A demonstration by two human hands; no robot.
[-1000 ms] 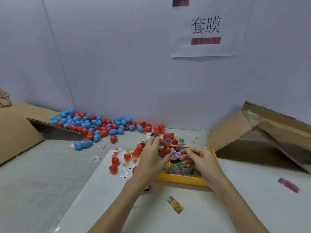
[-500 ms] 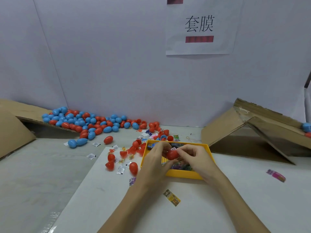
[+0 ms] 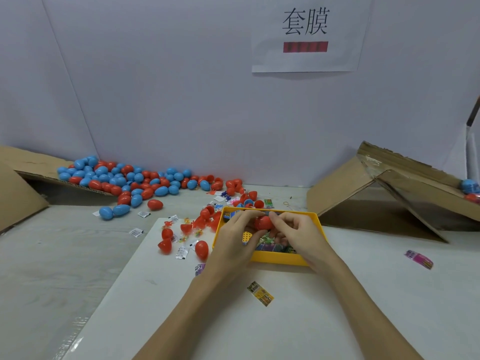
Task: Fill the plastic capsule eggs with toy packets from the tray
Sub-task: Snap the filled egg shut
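**Red capsule held between both hands over the tray**

Both hands meet above the yellow tray point(image 3: 279, 258). Left hand point(image 3: 233, 240) curls its fingers round the left side of a red capsule egg point(image 3: 262, 222); right hand point(image 3: 296, 232) pinches the egg's right side with thumb and forefinger. Egg sits over the tray's far half, clear of the table. Toy packets point(image 3: 272, 244) lie loose in the tray under the hands.

Risks, as judged from here:
- If the halves are being pressed together, a packet corner caught in the seam would stop them closing, or they spring apart again.
- Smooth shell, fingertip hold only: a slip drops the egg into the tray or sends it rolling off the white board point(image 3: 181, 307).
- The left wrist crosses the tray's near-left wall; a jolt could shift the tray.

Hard to make out:
- Whether the egg is closed, half open or already filled: fingers cover the seam.
- Whether a packet is inside: cannot tell.
- Most of the tray contents are hidden by the hands.
- The pile of red and blue eggs point(image 3: 124, 180) at far left: filled or empty, unknown.
- Cardboard flap point(image 3: 389, 183) at right is cut off by the frame edge.
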